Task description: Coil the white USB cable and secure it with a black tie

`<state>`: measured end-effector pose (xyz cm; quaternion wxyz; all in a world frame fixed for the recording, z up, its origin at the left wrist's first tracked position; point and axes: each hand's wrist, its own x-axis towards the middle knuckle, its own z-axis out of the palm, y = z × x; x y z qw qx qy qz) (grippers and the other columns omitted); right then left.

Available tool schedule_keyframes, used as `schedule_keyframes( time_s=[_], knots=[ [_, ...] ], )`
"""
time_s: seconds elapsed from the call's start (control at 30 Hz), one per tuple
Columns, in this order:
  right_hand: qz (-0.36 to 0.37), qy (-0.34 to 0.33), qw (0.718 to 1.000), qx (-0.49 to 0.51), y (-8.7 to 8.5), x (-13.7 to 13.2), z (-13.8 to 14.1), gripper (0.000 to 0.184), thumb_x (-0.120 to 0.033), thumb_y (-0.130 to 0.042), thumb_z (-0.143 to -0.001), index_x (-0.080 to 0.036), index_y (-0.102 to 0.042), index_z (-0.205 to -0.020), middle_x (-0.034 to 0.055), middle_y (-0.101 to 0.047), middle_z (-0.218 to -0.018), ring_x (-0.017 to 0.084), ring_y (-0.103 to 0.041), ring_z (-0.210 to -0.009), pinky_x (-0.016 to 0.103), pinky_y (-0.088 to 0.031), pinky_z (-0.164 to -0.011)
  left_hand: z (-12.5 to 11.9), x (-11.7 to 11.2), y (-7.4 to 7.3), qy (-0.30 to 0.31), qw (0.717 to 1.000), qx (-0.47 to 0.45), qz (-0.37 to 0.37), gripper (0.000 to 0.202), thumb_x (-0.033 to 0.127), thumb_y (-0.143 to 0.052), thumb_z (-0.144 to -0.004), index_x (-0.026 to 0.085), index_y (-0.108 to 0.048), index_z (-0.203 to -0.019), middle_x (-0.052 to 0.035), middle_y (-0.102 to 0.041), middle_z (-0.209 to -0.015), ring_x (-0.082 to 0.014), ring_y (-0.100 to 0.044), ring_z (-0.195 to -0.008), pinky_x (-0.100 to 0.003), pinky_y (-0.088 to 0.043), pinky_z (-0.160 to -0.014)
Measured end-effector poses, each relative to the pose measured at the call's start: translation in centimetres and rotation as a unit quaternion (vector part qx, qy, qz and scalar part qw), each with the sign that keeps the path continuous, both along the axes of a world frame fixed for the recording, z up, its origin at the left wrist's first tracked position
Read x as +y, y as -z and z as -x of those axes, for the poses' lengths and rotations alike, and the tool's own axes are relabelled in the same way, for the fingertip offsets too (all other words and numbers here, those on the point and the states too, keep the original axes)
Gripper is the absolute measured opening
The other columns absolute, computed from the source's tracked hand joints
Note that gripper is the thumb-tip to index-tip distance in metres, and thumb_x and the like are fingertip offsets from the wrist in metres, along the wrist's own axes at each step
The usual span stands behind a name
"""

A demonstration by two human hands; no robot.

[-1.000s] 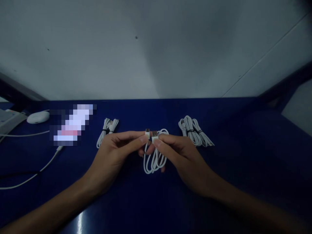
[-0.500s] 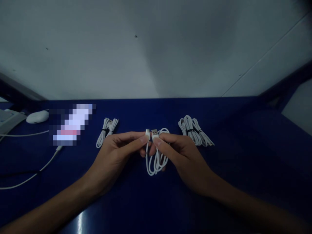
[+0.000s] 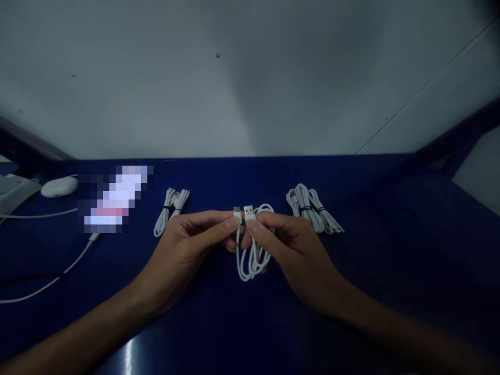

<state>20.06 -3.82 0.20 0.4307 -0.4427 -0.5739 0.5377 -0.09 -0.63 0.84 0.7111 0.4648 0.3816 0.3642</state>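
Observation:
A white USB cable, gathered in loose loops, hangs between my two hands above the blue table. My left hand pinches the smaller metal-tipped connector between thumb and forefinger. Just beside it, the flat USB-A plug is held by my right hand, thumb on top. Both plugs point away from me, close together with a narrow gap. The loops droop below and behind my right thumb, partly hidden by those fingers.
A tied white cable bundle lies left of my hands; several tied bundles lie to the right. Farther left are a blurred-out phone-like screen with a white cord and a white rounded case. A grey wall rises behind.
The USB-A plug has shifted slightly right and tilted, its metal face now brighter. The cable loops have moved a little to the right. Both hands keep their hold.

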Motion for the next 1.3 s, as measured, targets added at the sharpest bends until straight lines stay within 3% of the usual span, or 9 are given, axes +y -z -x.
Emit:
schedule_keyframes(
  time_s=[0.27,0.67,1.3],
  knots=[
    [0.007,-0.004,1.000,0.012,0.16,-0.02,0.12,0.034,-0.036,-0.058,-0.113,-0.023,-0.078,-0.088,0.0023,-0.076,-0.089,0.014,-0.063,-0.070,0.025,-0.054,-0.058,-0.04,0.10,0.20,0.005,1.000,-0.004,0.013,0.016,0.025,-0.077,-0.103,0.020,-0.090,-0.109,-0.0081,-0.083,-0.099,-0.0176,-0.070,-0.089,-0.030,-0.056,-0.088],
    [0.000,0.003,1.000,0.019,0.00,-0.01,0.14,0.036,-0.033,-0.060,-0.114,-0.022,-0.075,-0.083,-0.0034,-0.065,-0.074,0.009,-0.057,-0.063,0.019,-0.048,-0.055,0.14,-0.02,0.26,0.007,1.000,-0.005,0.014,0.016,0.026,-0.076,-0.104,0.020,-0.090,-0.109,-0.0078,-0.082,-0.098,-0.0177,-0.070,-0.089,-0.031,-0.055,-0.088],
    [-0.011,0.012,1.000,-0.003,0.01,-0.01,0.17,0.036,-0.032,-0.059,-0.114,-0.022,-0.076,-0.084,-0.0035,-0.068,-0.075,0.008,-0.057,-0.063,0.020,-0.047,-0.055,0.15,-0.01,0.30,0.001,1.000,-0.004,0.010,0.015,0.026,-0.078,-0.103,0.020,-0.090,-0.109,-0.0079,-0.083,-0.100,-0.0176,-0.070,-0.090,-0.031,-0.055,-0.090]
  ],
)
